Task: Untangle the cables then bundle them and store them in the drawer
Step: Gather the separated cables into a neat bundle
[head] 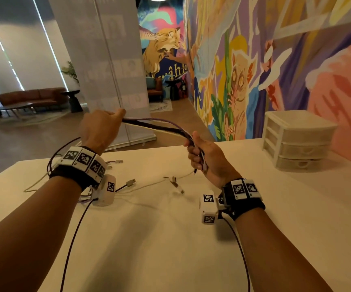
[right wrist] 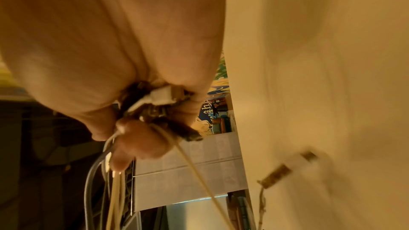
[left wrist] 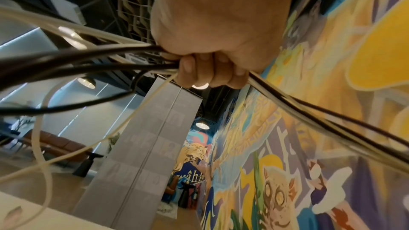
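Pale and broad, the surface (head: pixel 170 239) stands against a painted mural; a drawer unit (head: pixel 296 140), all drawers closed, sits at its far right corner. We hold the cables (head: pixel 155 126) stretched in the air between us: our left hand (head: pixel 100 129) is clenched round the gathered strands, our right hand (head: pixel 206 159) grips the plug ends; loose tails and plugs (head: pixel 131 183) trail on the surface. We judge this the gathering step, before bundling; next we must coil the strands together without snagging the tails, then open a drawer.
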Demonstrator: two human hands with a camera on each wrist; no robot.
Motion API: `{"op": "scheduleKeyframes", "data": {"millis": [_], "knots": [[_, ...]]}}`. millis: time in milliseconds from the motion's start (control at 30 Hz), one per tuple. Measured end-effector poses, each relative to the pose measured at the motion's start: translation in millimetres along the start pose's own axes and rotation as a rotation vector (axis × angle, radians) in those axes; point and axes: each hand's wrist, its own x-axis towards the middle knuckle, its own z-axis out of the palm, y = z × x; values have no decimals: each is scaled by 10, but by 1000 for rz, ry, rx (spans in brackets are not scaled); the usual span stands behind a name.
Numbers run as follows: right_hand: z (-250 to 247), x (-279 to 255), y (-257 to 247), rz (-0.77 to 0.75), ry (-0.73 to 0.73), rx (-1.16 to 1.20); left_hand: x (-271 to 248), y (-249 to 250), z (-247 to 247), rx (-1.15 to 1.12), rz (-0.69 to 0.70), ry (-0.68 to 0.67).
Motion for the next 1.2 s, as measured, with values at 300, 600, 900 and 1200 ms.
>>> {"op": "scheduleKeyframes", "data": {"millis": [300, 600, 900, 1200], "knots": [[-161, -121, -57, -6, 46, -854, -78, 36, -65, 26, 98, 78], [-317, 41, -4, -538, 589, -1447, -92, 50, 6, 72, 227, 114], [-337, 16, -67, -212, 490, -590, -567, 57, 360, -11, 257, -572], [-339, -57, -234, 35, 345, -650, -982, 17, 922, 220, 266, -1005]]}}
